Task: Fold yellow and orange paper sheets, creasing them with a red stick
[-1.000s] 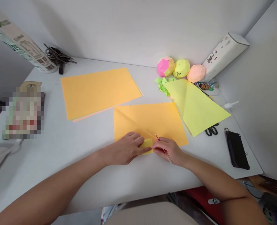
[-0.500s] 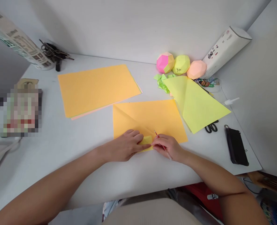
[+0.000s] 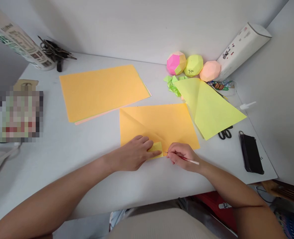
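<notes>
My left hand lies on a small yellow paper piece, its index finger stretched across it and pressing it down. Underneath is an orange sheet of paper with a diagonal crease at its left. In my right hand is a slim red pen with a clear rear end, pinched between fingers and thumb. Its tip points left, close to the small paper's right edge and over the orange sheet; whether it touches is too fine to tell.
Orange sheets lie stacked at left. A yellow-green sheet partly covers black-handled scissors. Folded green pieces and paper balls stand by the wall. A black pouch lies right, a blurred-out object left.
My right hand has shifted slightly right, and the pen has swung from a steep slant to nearly level, tip pointing left. My left hand stays on the small paper.
</notes>
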`<state>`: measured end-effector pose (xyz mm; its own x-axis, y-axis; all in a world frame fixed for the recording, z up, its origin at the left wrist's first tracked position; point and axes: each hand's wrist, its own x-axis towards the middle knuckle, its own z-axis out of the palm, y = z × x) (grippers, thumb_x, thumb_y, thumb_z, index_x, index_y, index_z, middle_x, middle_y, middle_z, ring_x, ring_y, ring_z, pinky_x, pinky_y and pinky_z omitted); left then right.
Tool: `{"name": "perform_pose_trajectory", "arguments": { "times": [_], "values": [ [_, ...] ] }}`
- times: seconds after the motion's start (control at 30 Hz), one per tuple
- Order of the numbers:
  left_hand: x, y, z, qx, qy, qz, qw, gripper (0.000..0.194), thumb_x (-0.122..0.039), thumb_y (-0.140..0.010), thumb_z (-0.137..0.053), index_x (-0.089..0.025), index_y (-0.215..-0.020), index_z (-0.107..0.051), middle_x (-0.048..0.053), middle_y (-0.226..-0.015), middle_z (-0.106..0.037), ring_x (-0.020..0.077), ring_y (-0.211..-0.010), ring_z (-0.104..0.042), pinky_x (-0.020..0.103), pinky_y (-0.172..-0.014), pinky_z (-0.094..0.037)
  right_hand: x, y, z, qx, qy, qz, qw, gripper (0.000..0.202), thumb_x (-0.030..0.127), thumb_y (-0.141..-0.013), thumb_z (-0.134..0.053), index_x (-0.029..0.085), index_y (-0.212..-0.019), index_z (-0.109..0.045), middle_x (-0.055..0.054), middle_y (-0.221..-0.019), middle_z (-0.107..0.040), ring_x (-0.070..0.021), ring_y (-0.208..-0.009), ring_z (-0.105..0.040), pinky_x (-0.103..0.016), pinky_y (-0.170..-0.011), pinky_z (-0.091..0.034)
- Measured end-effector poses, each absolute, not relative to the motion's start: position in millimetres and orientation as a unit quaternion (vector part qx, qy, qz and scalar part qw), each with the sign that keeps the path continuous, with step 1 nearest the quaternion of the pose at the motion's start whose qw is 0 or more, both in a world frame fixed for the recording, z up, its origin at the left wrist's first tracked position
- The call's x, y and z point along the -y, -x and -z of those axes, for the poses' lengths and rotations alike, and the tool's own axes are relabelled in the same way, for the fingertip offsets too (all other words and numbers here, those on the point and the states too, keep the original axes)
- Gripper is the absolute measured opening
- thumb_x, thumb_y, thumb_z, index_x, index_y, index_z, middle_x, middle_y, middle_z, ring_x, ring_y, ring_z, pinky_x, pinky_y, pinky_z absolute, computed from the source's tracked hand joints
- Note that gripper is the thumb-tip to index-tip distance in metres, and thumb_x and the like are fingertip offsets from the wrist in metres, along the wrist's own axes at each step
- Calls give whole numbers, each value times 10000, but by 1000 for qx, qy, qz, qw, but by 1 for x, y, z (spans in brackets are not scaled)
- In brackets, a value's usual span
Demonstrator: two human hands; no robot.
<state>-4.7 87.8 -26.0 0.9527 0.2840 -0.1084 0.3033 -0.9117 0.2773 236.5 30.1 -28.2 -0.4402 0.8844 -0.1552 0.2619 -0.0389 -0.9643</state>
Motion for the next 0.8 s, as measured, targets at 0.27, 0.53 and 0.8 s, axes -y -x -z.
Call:
{"name": "perform_pose_trajectory", "arguments": {
  "times": [0.27,0.53,0.8],
  "values": [
    [-82,3,28,-152,-985,29,76,514,-202,-846,-495,-311,-1346,-459,56,-815,-467,217,-737,-393,341,-655,-267,-24,-228,35,668,508,-462,287,248,223,-800,-582,187,-618,-417,44,-588,-508,-45,-460,-387,-167,-432,-311],
    [-81,2,28,-148,-987,30,46,506,-214,-848,-506,-312,-1343,-464,50,-791,-464,207,-710,-382,334,-628,-250,-24,-227,41,688,498,-445,285,223,209,-804,-573,186,-630,-436,40,-593,-525,-64,-507,-448,-176,-486,-357],
    [-82,3,28,-144,-987,38,63,503,-204,-856,-489,-302,-1349,-454,59,-813,-467,220,-732,-396,345,-643,-267,-25,-228,41,702,491,-436,276,218,200,-803,-559,191,-629,-428,36,-605,-522,-70,-513,-446,-184,-490,-355]
  ]
}}
